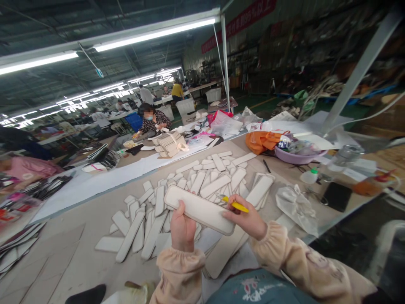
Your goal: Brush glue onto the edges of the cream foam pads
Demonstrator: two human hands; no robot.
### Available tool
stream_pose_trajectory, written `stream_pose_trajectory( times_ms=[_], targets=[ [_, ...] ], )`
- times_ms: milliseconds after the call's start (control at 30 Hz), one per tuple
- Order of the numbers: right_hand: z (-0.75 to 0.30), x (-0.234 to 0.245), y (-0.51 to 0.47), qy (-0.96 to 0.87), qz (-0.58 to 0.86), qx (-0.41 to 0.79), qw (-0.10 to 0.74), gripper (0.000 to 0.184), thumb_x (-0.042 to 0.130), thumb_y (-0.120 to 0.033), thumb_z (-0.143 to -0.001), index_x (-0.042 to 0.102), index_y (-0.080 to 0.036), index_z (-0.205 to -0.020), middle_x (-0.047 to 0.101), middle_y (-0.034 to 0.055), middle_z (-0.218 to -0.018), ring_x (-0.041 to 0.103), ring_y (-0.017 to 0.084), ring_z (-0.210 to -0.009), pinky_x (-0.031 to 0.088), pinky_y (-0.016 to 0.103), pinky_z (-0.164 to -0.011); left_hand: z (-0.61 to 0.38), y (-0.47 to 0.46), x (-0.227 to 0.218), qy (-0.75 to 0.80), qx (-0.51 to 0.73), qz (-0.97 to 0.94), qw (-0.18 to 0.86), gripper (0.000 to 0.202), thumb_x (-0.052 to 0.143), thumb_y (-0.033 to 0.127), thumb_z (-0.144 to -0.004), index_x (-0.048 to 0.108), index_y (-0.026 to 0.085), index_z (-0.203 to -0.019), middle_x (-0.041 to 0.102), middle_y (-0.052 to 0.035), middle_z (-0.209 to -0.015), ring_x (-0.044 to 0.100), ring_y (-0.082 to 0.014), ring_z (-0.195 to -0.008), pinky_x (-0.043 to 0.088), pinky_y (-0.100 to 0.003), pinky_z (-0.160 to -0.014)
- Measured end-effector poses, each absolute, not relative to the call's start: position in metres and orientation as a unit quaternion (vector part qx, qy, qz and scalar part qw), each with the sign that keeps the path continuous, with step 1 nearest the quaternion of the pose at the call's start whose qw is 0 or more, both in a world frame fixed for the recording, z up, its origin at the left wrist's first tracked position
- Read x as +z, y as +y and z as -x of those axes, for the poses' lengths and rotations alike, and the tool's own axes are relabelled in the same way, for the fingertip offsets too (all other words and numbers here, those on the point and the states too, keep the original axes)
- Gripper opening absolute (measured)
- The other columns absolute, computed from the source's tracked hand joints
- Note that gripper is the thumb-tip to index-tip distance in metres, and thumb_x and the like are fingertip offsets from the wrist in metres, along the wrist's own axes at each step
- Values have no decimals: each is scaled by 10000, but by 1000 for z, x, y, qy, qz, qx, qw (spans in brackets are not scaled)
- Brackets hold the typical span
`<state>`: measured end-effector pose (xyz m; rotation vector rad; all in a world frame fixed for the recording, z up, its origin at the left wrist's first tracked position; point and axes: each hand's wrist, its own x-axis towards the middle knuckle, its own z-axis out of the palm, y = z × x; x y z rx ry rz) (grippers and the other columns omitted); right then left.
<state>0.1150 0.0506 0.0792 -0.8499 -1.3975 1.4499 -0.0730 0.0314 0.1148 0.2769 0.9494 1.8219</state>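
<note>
My left hand grips a long, white, padded-looking strip with rounded corners, thumb on its upper face. The strip is raised over the table and tilts down to the right. In my right hand is a small tool with a yellow handle; its metal tip is too small to make out. Fingers of that hand also touch the right end of the strip. Beneath and beyond both hands lies a loose heap of similar white strips. Larger flat pale pieces lie below my right hand.
To the right are a crumpled white plastic bag, a black phone, a green-capped bottle and a purple basin. An orange bag lies beside the basin. Across the table a co-worker sits behind stacked pieces.
</note>
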Motion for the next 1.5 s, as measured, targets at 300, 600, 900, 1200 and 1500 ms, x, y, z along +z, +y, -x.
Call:
stream_pose_trajectory(
  times_ms=[300, 600, 900, 1200, 1500],
  targets=[
    [-136, 72, 58, -561, 358, 576, 475, 312, 720, -327, -680, 467, -235, -839, 471, -45, -713, 452, 112, -617, 350, 219, -530, 21, 22, 94, 399, 736, -177, 518, 335, 641, 167, -752, 588, 185, -1082, 650, -81, -1095, 588, -202, -1061, 454, -364, -961],
    [-163, 75, 60, -540, 334, 617, 465, 306, 708, -272, -685, 456, -235, -855, 456, -55, -697, 454, 113, -644, 352, 214, -565, -7, 21, 93, 364, 731, -139, 560, 304, 604, 143, -761, 615, 148, -1065, 627, -109, -1144, 551, -219, -1121, 427, -361, -1003],
    [-187, 79, 61, -590, 366, 538, 478, 259, 684, -242, -698, 484, -228, -862, 486, -39, -752, 463, 121, -680, 364, 225, -601, -20, 14, 97, 355, 719, -145, 579, 460, 611, 92, -768, 526, 192, -1209, 595, -105, -1204, 549, -234, -1124, 446, -407, -974],
    [-194, 72, 64, -540, 342, 595, 488, 339, 720, -286, -663, 452, -230, -864, 442, -51, -720, 426, 103, -617, 343, 206, -532, -30, 18, 89, 373, 743, -83, 550, 370, 573, 116, -819, 547, 197, -1180, 595, -100, -1208, 550, -225, -1123, 474, -406, -945],
    [-196, 71, 66, -572, 366, 545, 491, 330, 688, -249, -675, 431, -241, -882, 390, -67, -682, 372, 94, -573, 310, 197, -496, -40, 17, 90, 344, 768, -40, 538, 343, 495, 114, -864, 542, 175, -1199, 614, -111, -1178, 554, -227, -1121, 477, -404, -942]
  ],
)
